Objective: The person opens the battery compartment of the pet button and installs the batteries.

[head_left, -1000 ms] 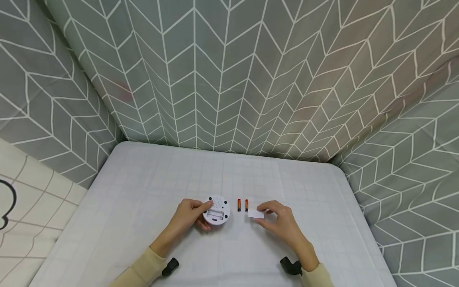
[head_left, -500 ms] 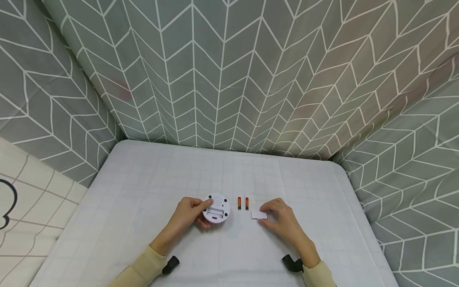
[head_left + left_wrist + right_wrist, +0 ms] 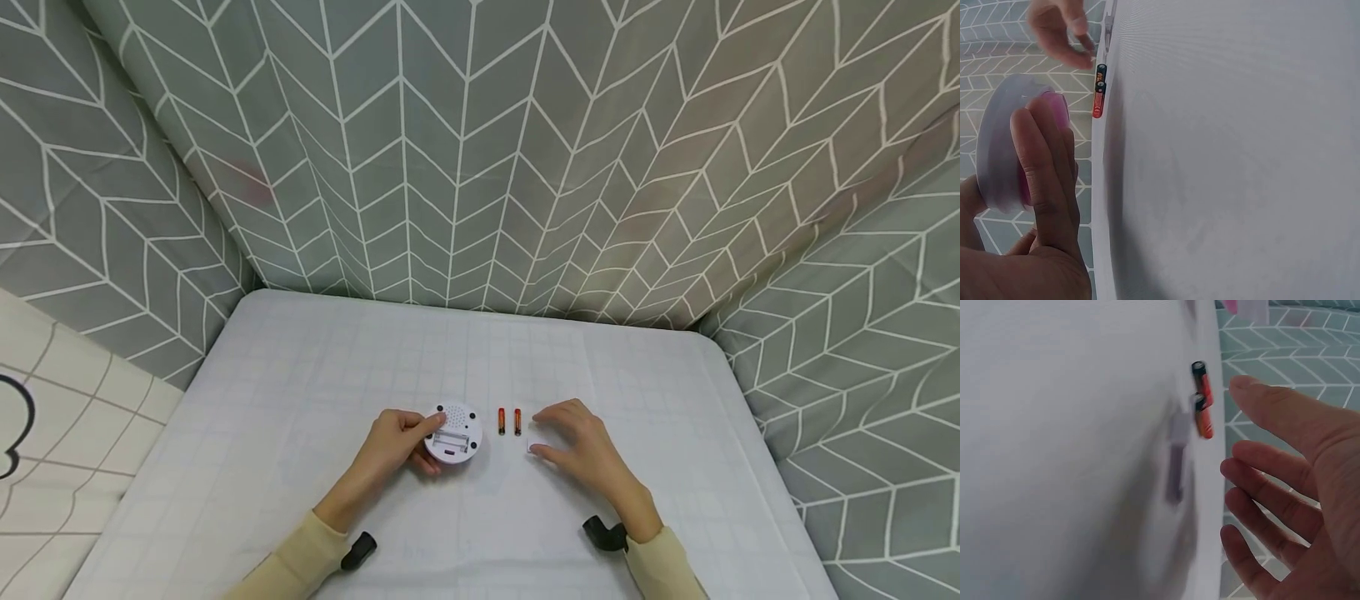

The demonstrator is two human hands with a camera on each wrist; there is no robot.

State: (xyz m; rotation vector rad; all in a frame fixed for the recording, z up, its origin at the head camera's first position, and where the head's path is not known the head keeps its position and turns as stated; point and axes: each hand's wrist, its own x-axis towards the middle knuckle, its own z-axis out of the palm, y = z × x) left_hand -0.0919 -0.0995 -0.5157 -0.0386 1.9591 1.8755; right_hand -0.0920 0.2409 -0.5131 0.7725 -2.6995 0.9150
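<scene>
My left hand (image 3: 396, 443) grips a round white device (image 3: 459, 422) by its left edge, thumb on top and fingers beneath. Its upturned face shows speaker holes and an uncovered battery compartment that holds no batteries. Pink parts of the device (image 3: 1004, 147) show behind the fingers in the left wrist view. My right hand (image 3: 581, 435) hovers with fingers spread, holding nothing. Below it a small white battery cover (image 3: 1179, 453) lies on the table, mostly hidden by the hand in the head view. Two red-and-black batteries, a left one (image 3: 502, 421) and a right one (image 3: 517, 422), lie side by side between the hands.
A white cloth covers the table (image 3: 360, 358). Grey patterned curtains (image 3: 450, 167) hang behind it and at the sides. Black wrist camera mounts, one on the left (image 3: 358, 552) and one on the right (image 3: 604, 534), stick out near the sleeves.
My right hand first moved the battery cover slightly right, away from the batteries, then let go of it and spread its fingers. The left hand still holds the device in place.
</scene>
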